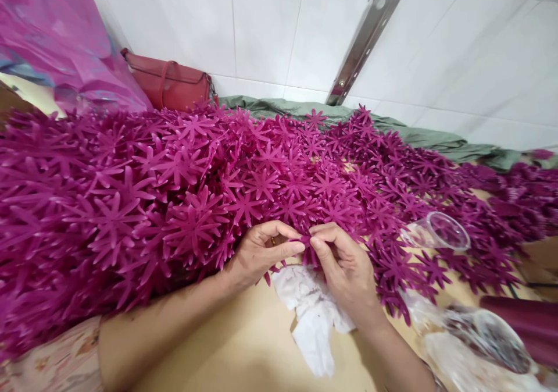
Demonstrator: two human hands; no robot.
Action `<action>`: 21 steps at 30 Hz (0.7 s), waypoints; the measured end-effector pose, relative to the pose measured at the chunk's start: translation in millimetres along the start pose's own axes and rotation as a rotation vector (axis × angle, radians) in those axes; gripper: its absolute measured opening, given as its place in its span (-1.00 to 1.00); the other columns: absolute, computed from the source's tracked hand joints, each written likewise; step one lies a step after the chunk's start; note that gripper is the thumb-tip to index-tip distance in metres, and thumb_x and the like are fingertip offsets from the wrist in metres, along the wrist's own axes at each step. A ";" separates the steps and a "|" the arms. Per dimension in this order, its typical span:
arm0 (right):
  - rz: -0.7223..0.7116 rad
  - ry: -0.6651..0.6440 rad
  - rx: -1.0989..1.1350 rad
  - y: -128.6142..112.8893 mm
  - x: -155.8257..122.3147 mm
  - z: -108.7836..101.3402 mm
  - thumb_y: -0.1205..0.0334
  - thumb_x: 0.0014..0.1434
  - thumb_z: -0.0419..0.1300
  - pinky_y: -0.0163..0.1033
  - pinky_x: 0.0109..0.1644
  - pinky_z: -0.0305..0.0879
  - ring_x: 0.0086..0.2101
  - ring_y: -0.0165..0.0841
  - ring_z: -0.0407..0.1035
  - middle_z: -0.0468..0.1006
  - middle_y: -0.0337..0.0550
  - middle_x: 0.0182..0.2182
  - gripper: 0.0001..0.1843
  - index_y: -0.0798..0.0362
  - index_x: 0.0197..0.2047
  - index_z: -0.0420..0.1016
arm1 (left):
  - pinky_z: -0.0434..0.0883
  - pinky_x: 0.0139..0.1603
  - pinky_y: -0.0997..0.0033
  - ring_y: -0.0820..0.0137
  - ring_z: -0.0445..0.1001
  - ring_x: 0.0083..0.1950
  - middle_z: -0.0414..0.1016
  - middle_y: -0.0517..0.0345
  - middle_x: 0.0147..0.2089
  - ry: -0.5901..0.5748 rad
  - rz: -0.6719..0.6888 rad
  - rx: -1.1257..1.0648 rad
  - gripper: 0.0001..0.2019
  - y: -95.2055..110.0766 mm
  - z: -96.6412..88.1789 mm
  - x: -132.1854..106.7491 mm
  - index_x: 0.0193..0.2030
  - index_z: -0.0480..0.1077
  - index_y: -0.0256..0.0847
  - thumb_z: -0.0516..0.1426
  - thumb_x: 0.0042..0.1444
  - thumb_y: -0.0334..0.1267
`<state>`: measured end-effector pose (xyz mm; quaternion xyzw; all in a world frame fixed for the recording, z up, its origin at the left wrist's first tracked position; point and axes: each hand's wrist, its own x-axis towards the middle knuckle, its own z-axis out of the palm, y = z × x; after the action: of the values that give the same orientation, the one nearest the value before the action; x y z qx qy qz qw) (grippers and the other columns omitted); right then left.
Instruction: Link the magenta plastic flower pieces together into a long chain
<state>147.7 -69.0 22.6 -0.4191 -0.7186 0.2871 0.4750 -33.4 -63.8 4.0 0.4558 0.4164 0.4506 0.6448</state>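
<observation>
Between my two hands is a magenta flower-shaped piece (307, 256) with narrow petals, partly covered by my fingers. My left hand (264, 248) pinches its left side between thumb and forefinger; a ring shows on one finger. My right hand (344, 261) pinches the right side close to its middle, fingertips nearly meeting those of the left. Behind and to the left of both hands lies a deep heap of similar magenta flower pieces (196, 223). Crumpled white tissue (311, 316) lies on the table just below my hands.
A clear plastic cup (449, 231) lies on its side at the right, near darker purple pieces (418, 177). Plastic bags (462, 345) fill the lower right. A red handbag (170, 82) and a pink bag (70, 37) stand at the back left. Behind is a tiled wall (270, 25).
</observation>
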 end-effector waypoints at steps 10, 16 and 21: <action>0.375 0.348 0.300 5.0 0.5 -1.3 0.03 0.36 0.21 -0.31 -0.33 0.19 -0.44 -0.43 0.26 0.39 -0.34 -0.45 -0.79 -0.04 -0.25 0.41 | 0.19 -0.49 0.64 0.62 0.16 -0.52 0.20 0.40 -0.54 0.145 0.078 -0.188 -0.58 4.0 7.5 3.5 -0.41 0.26 -0.21 0.34 0.06 0.02; 0.493 0.361 0.672 4.2 10.9 -0.7 -0.01 0.27 0.30 -0.27 -0.20 0.41 -0.41 -0.42 0.46 0.59 -0.29 -0.35 -0.75 -0.07 -0.12 0.43 | 0.40 -0.38 0.56 0.55 0.41 -0.47 0.40 0.39 -0.43 0.136 0.112 -0.235 -0.60 -2.6 8.5 3.9 -0.01 0.26 -0.12 0.28 0.17 0.00; 0.566 0.291 0.770 2.3 15.5 -5.2 -0.28 0.36 0.02 -0.12 -0.10 0.53 -0.29 -0.31 0.58 0.67 -0.04 -0.10 -0.49 -0.03 -0.01 0.45 | 0.57 -0.10 0.38 0.46 0.61 -0.23 0.52 0.24 -0.18 0.104 0.090 -0.196 -0.70 1.6 8.6 2.4 -0.06 0.36 -0.14 0.22 0.24 0.00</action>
<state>150.2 -54.3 29.6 -0.4275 -0.3449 0.5876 0.5941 -25.0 -63.0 7.3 0.3846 0.3824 0.5407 0.6430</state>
